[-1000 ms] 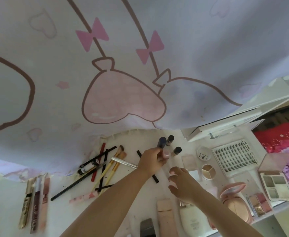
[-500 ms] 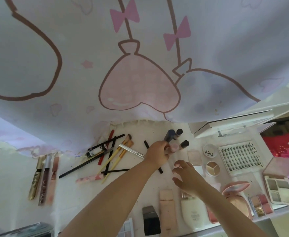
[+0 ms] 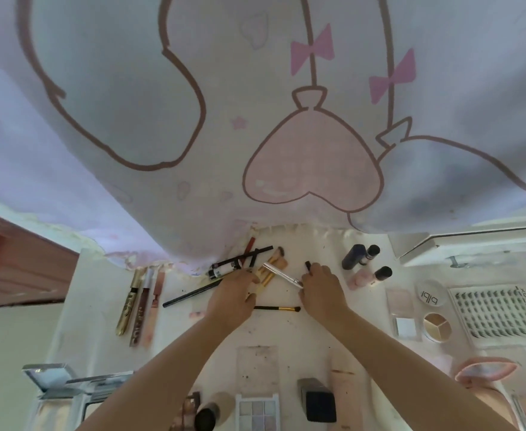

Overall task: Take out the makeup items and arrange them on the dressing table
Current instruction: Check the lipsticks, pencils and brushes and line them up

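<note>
Change from 0.5 s ago: both hands have left the bottle cluster and moved left to the brush pile at frame centre. Left hand [image 3: 235, 295] fingers curl onto the wooden-handled brushes [image 3: 269, 270]; whether it grasps them, cannot tell. Right hand [image 3: 320, 289] pinches the silver tube [image 3: 281, 274] at its lower end. Counts on the counter [image 3: 286, 331]: four small bottles [image 3: 365, 265] upper right of centre; three lip-gloss tubes [image 3: 142, 303] at left; one lash tray [image 3: 498, 315] at right.

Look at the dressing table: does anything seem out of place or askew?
Yes. The brushes and pencils lie crossed in a heap under both hands, while the three tubes at left sit in a neat row.
</note>
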A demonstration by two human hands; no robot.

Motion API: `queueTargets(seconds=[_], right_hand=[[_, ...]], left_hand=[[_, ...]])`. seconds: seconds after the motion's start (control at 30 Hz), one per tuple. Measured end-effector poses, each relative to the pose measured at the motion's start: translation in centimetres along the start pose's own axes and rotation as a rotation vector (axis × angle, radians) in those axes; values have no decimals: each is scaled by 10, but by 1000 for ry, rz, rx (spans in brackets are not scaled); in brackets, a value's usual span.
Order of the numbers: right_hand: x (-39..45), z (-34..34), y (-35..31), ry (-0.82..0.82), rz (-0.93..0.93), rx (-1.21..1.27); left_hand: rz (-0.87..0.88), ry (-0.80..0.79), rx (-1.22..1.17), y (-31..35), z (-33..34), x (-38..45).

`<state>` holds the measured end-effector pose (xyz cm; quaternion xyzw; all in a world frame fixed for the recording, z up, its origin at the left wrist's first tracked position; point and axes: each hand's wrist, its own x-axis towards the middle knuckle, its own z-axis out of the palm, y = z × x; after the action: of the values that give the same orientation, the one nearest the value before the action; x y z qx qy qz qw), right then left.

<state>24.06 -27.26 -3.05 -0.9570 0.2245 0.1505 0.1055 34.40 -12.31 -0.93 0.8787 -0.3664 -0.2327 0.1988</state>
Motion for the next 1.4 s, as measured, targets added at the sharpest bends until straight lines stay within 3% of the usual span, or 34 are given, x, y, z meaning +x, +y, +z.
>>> queueTargets(seconds=[0.1,0.27,0.4,0.47,0.6,0.67,0.73,0.8,1.0,1.13,1.23,1.4], right_hand=[[4,-5,0,10,-57,-1],[-14,-35,-6,54,-173,292],[-38,-76,-10,42,-193,616],[-46,-95,-10,139,-128,731],[-58,-122,-13,335,-10,912],[-69,-130,-14,397,-86,1004],[-83,-139,-13,439,-228,962],[-91,-149,-11,409,-357,905],[-88,-172,-6,141,-291,732],[-92,-182,-7,45,-478,840],[-88,-185,-9,-36,-481,920],[-80,-176,-22,98,-484,715]], left_hand=[[13,3,42,-3,-9,-6],[204,14,281,9,-17,-10],[353,189,301,39,-27,-17],[430,277,335,55,-35,-21],[319,146,439,84,-54,-35],[322,-79,165,95,-66,-41],[347,-220,-167,104,-82,-52],[351,-225,-275,105,-95,-61],[375,11,32,100,-113,-68],[340,-2,50,95,-120,-69],[327,45,80,87,-121,-72],[319,47,110,80,-116,-78]])
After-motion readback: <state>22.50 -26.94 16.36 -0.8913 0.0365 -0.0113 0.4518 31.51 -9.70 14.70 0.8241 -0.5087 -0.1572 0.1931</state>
